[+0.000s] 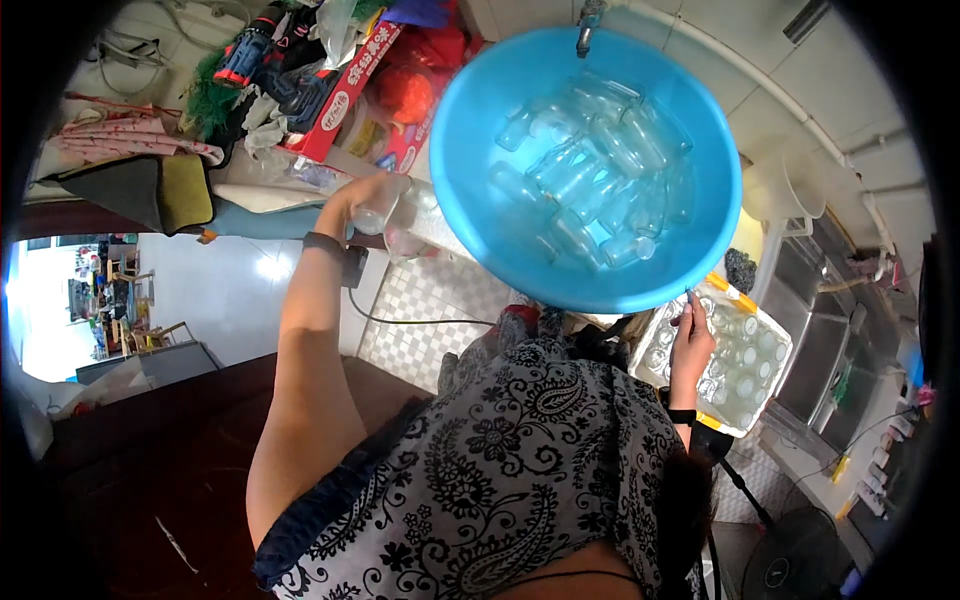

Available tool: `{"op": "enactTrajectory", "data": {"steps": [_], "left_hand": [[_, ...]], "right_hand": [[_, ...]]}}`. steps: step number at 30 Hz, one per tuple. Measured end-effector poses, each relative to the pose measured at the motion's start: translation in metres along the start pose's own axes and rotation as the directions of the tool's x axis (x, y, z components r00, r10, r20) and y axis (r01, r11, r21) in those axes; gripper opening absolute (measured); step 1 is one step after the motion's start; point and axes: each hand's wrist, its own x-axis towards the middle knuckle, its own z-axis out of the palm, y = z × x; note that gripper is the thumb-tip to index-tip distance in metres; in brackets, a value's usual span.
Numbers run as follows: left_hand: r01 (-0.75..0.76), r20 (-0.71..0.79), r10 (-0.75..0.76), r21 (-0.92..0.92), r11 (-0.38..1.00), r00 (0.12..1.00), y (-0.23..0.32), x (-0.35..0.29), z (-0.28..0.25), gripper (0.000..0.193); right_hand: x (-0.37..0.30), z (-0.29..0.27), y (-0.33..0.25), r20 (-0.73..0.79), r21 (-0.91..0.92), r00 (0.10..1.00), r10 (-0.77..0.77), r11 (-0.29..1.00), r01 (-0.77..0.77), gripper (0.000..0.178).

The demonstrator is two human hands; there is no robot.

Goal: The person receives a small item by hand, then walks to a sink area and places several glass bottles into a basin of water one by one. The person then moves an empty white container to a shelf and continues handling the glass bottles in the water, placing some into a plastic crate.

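A big round blue basin (455, 215) holds a heap of clear glass bottles (572, 172), many lying on their sides. Off its left side, my left hand (372, 197) is closed around a clear glass jar (368, 220), whose lower part is hard to see. More clear glassware (412, 215) stands close by it on a white surface. My right hand (692, 342) is at the near right of the basin, just below its rim. Its fingers are pressed together around a thin, dark thing too small to name.
Below the basin's right side, a white crate (780, 345) holds several glass jars. A tap (588, 30) hangs over the basin's far edge. A cluttered shelf with a red box (335, 105) and a power drill (248, 50) lies far left; a metal sink (795, 330) is right.
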Motion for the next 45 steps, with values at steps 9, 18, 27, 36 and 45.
{"op": "enactTrajectory", "data": {"steps": [9, 18, 27, 36, 45], "left_hand": [[0.097, 0.084, -0.085, -0.149, 0.984, 0.993, -0.044, 0.065, -0.039, 0.047], [-0.169, -0.027, 0.173, 0.104, 0.980, 0.985, -0.006, 0.041, -0.029, 0.045], [-0.725, -0.170, 0.721, 0.049, 0.687, 0.672, 0.108, 0.049, 0.113, 0.060], [-0.715, -0.386, 0.765, 0.298, 0.632, 0.516, 0.165, 0.179, 0.228, 0.061], [-0.733, -0.363, 0.751, 0.219, 0.644, 0.552, 0.177, 0.200, 0.236, 0.061]], "right_hand": [[0.000, 0.004, -0.001, -0.011, 0.020, 1.000, 0.010, 1.000, -0.009, 0.032], [0.012, -0.042, -0.062, 0.047, 0.296, 0.997, -0.059, 0.954, 0.043, 0.033], [0.104, -0.069, -0.262, 0.249, 0.301, 0.892, -0.378, 0.905, 0.300, 0.034], [0.273, 0.086, -0.318, 0.049, -0.050, 0.872, -0.487, 0.871, 0.489, 0.038], [0.302, 0.115, -0.310, 0.138, -0.095, 0.857, -0.496, 0.855, 0.510, 0.031]]}}
